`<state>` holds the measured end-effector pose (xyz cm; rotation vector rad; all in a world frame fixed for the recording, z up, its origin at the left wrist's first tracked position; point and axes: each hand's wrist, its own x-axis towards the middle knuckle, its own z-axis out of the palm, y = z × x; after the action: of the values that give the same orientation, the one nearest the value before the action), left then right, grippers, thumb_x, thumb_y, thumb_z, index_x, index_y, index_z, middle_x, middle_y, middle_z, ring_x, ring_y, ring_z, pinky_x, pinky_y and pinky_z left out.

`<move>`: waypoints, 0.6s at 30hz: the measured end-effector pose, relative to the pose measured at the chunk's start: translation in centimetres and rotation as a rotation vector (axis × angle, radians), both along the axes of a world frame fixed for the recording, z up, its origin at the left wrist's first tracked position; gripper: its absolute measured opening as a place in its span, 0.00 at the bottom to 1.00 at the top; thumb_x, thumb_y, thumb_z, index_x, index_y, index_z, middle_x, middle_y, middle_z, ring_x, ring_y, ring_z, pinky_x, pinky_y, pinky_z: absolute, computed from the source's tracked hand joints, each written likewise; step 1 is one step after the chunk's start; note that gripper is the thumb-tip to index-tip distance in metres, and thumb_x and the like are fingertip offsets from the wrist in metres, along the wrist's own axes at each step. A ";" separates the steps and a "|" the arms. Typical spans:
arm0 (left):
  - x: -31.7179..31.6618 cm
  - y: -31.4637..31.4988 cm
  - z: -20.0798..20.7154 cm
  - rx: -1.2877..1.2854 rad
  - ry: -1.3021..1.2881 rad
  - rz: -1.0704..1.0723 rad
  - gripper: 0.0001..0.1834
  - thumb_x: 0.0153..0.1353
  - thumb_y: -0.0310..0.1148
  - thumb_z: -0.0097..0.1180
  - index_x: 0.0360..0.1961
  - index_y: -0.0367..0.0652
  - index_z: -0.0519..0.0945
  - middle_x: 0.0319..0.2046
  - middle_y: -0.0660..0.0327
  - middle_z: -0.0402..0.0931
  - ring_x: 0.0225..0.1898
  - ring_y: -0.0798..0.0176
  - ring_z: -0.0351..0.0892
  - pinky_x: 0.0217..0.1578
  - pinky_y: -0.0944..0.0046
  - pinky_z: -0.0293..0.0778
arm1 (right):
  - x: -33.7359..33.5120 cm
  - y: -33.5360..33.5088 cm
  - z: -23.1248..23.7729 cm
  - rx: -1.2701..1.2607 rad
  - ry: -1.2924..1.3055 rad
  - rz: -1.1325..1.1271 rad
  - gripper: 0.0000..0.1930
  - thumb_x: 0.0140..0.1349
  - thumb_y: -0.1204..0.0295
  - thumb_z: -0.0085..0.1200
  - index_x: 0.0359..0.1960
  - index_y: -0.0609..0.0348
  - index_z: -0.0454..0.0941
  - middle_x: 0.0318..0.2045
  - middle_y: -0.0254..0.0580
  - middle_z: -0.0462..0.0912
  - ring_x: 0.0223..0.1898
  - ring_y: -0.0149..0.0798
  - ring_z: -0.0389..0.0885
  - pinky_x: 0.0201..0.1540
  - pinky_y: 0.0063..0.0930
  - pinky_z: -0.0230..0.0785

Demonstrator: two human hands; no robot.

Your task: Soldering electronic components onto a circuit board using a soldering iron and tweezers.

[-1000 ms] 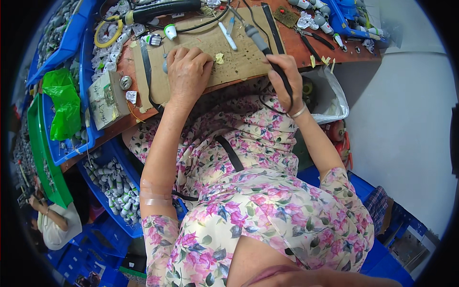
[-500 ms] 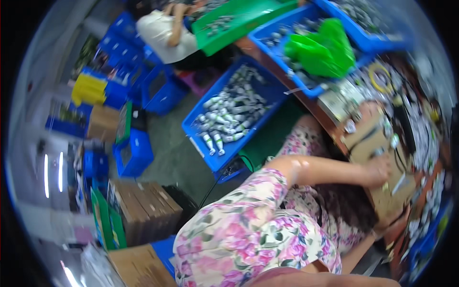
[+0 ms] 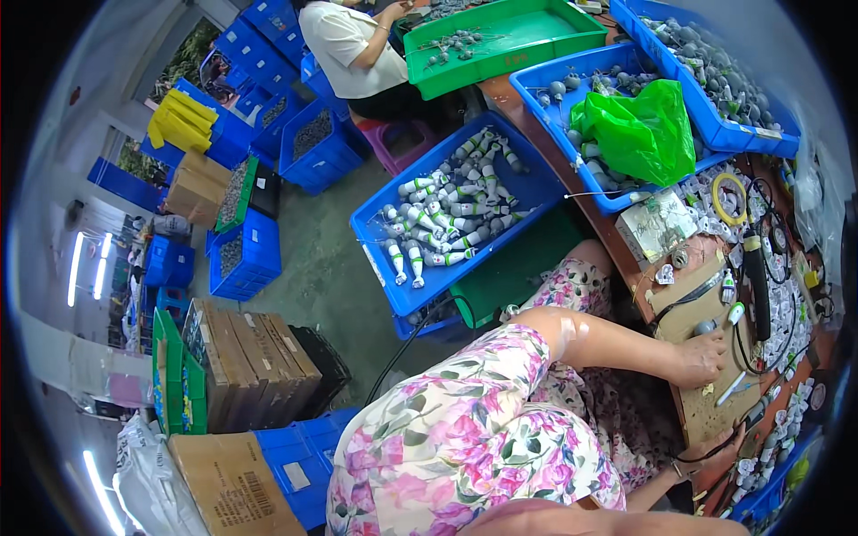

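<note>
My left hand (image 3: 699, 360) is closed, knuckles up, over a brown board (image 3: 695, 413) at the right. From its far side sticks a grey round-headed part (image 3: 705, 328); the rest of that part is hidden by my fingers. Closer to me, my right hand (image 3: 717, 454) lies at the board's near edge with its fingers curled round a corded pen-shaped tool (image 3: 756, 412). A black cord runs across that palm. Between the hands and the tool rests a thin white stick (image 3: 733, 386). Beyond the left hand lies a white-and-green bulb-shaped piece (image 3: 736, 313) on a black cable.
A blue tray (image 3: 374, 255) of white-and-grey bulb-shaped parts stands left of the bench. Farther off are a blue bin (image 3: 536, 79) with a green bag (image 3: 636, 134) and a green tray (image 3: 509, 67). A co-worker (image 3: 344, 49) sits beyond. Cartons (image 3: 241, 357) stand at left.
The whole view has shifted and become sharper, so the bench and both hands appear lower. Both hands keep about the same place and grip over the board.
</note>
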<state>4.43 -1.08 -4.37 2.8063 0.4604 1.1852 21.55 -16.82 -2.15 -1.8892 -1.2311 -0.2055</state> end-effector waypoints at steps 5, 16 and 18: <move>1.0 -0.7 -0.9 0.027 0.062 0.026 0.06 0.42 0.37 0.57 0.19 0.47 0.81 0.24 0.60 0.77 0.33 0.55 0.77 0.52 0.45 0.69 | 0.9 -2.0 -3.0 0.179 0.031 0.050 0.26 0.76 0.57 0.38 0.62 0.69 0.69 0.59 0.57 0.74 0.59 0.50 0.74 0.65 0.42 0.63; -3.0 1.4 5.2 -0.115 0.163 -0.173 0.03 0.50 0.31 0.65 0.27 0.48 0.83 0.29 0.65 0.78 0.38 0.56 0.76 0.48 0.55 0.67 | -4.3 1.9 1.8 0.320 -0.010 0.010 0.12 0.65 0.75 0.53 0.50 0.61 0.76 0.42 0.43 0.81 0.45 0.46 0.77 0.51 0.34 0.68; -2.8 0.9 5.2 -0.105 0.189 -0.135 0.02 0.53 0.32 0.65 0.28 0.49 0.83 0.30 0.66 0.78 0.39 0.57 0.76 0.49 0.56 0.66 | -4.1 1.2 1.8 0.324 0.018 0.016 0.12 0.67 0.71 0.54 0.50 0.60 0.77 0.41 0.42 0.81 0.44 0.45 0.77 0.50 0.34 0.68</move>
<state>1.64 -0.21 0.87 2.8185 0.3275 0.8498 17.48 -15.59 -0.34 -1.5968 -1.1259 -0.3567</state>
